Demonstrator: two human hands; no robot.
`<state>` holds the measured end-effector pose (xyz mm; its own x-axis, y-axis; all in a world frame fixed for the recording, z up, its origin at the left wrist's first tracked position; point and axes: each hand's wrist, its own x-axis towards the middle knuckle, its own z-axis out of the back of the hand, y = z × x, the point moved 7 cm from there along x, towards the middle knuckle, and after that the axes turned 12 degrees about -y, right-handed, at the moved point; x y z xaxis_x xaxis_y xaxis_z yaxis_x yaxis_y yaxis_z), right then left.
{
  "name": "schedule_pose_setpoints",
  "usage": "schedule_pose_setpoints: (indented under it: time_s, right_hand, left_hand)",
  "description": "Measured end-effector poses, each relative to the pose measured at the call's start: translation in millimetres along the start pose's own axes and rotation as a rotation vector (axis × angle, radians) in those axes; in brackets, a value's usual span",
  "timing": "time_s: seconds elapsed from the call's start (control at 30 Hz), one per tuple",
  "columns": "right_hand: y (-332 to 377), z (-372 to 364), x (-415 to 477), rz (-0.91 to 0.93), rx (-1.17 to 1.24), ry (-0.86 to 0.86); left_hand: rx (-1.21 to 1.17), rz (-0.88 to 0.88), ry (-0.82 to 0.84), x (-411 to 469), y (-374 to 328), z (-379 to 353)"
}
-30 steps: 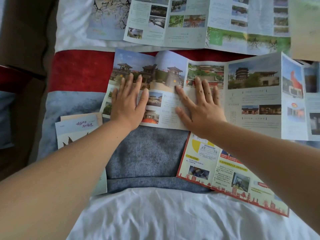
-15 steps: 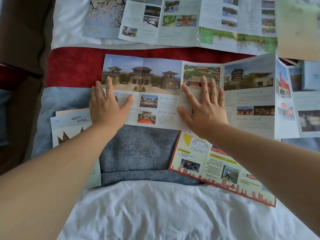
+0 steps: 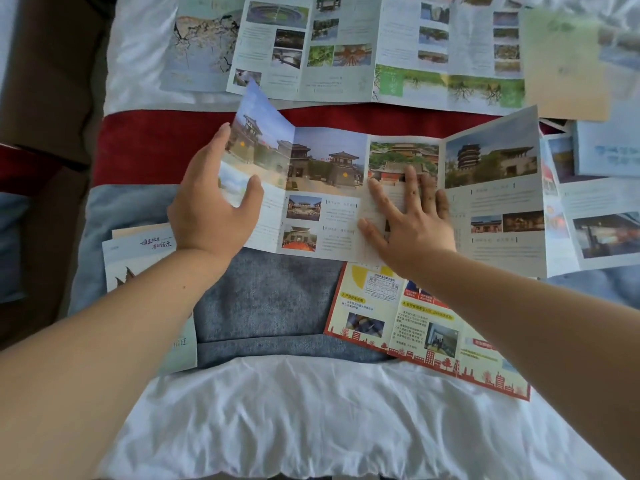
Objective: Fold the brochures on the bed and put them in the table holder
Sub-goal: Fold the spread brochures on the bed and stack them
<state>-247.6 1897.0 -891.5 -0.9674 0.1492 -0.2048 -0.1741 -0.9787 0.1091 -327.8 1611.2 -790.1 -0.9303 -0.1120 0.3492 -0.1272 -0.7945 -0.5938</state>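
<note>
While the right hand [image 3: 415, 230] presses flat on 1 temple brochure [image 3: 329, 161], the left hand [image 3: 207, 209] pinches its raised end panel.

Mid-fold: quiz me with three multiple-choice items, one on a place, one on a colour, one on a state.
1. The red-bordered brochure lies: A. nearer the person than the temple brochure B. beyond it C. on top of it
2. The bedcover stripe at the temple brochure's far edge is: A. green B. red C. yellow
3. Its left panel is: A. flat B. torn off C. lifted by the left hand
Answers: A: it sits at the temple brochure's near edge. B: a red band runs there. C: the panel stands raised, thumb in front, while the right hand presses flat.
</note>
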Motion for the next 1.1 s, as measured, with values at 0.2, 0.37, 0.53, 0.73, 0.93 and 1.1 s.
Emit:
schedule_pose_setpoints:
  time_s: [0.2, 0.37, 0.53, 0.73, 0.93, 1.1]
  right_hand:
    - [-13.1, 12.8, -8.2, 0.043, -0.021, -0.001]
    - [-37.2, 36.6, -4.5, 0.052, -0.124, -0.066]
    - [-68.3, 56.2, -8.4, 0.074, -0.241, -0.102]
    - [-78.9, 65.8, -18.7, 0.145, -0.22, -0.213]
    - [-97.9, 59.6, -32.0, 0.179, -0.192, -0.273]
    - [-122.8, 75.7, -34.5, 0.11, -0.137, -0.439]
  left_hand:
    - [0.024, -0.291, 0.181, -18.2, -55.7, 0.2]
    - [0.137, -0.366, 0.31, -38.7, -80.1, -21.5]
    - [0.27, -0.364, 0.483, -67.0, -87.9, -59.4]
    - [0.408, -0.313, 0.635, -90.6, -76.3, -107.9]
    - [0.563, -0.17, 0.591, -89.3, -45.5, -120.4]
    - [0.594, -0.093, 0.57, -84.4, -36.5, -117.0]
